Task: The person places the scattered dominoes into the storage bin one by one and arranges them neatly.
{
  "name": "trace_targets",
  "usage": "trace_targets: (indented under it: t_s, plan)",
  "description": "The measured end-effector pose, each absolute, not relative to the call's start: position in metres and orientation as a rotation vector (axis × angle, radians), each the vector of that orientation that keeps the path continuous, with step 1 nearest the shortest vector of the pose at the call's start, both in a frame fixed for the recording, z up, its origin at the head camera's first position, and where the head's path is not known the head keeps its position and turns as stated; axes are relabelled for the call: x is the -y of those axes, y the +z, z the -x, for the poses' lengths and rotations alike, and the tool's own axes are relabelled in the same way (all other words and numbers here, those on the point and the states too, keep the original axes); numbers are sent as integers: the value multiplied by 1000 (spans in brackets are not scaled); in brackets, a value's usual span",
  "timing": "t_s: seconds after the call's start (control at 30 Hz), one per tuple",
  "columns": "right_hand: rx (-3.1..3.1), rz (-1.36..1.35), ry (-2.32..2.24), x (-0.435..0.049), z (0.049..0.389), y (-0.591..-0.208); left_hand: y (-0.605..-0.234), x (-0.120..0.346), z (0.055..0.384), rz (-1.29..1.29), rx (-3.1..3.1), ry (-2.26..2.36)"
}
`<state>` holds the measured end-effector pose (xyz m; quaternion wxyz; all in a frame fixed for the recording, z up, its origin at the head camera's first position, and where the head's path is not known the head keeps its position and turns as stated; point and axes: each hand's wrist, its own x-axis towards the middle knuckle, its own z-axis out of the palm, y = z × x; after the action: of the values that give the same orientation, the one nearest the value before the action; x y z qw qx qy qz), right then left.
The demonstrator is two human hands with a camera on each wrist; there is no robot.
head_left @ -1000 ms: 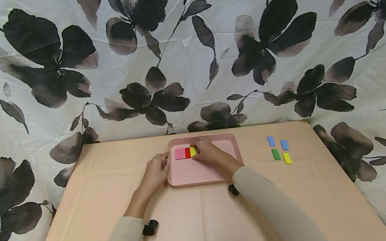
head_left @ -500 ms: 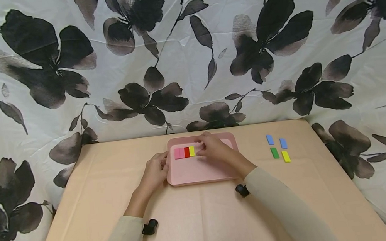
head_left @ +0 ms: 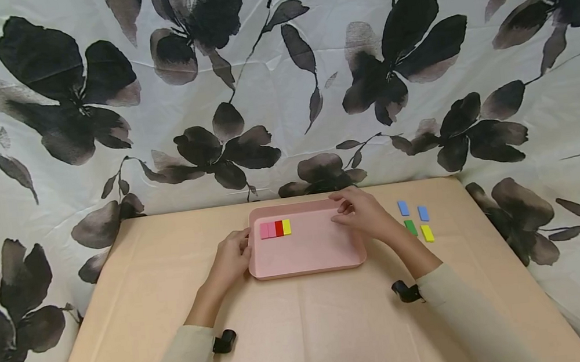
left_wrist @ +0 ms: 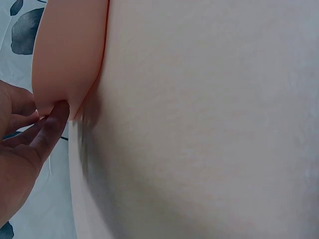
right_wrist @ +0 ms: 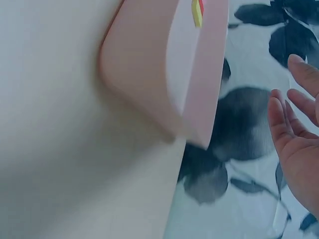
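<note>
My left hand (head_left: 231, 257) pinches the left rim of a pink tray (head_left: 308, 265); in the left wrist view its thumb (left_wrist: 59, 115) lies against the tray's outer wall. Inside the tray, toward the back left, two pink tiles (head_left: 268, 230), a red tile (head_left: 279, 228) and a yellow tile (head_left: 286, 227) stand side by side in a row. Over the tray's right end is my right hand (head_left: 366, 213), fingers loosely bent and holding nothing. The right wrist view shows that hand's fingers (right_wrist: 281, 122) apart from the tray wall.
Right of the tray lie two blue tiles (head_left: 403, 208), a green tile (head_left: 411, 227) and another yellow tile (head_left: 427, 233) on the beige-covered table (head_left: 304, 331). A flower-printed cloth (head_left: 281, 88) hangs behind the table's back edge.
My right hand has let go of the yellow tile at the row's end and moved right, to the tray's right edge. The left hand has stayed on the left rim.
</note>
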<state>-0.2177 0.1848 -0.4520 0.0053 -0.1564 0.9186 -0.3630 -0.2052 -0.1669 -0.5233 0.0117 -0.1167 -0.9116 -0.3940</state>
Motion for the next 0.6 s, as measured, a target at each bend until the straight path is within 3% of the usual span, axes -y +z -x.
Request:
trace_targets:
  t_s: [0.6]
  plan:
    - [-3006, 332, -1084, -310, 189, -467, -522, 168, 207, 356, 2850, -1233]
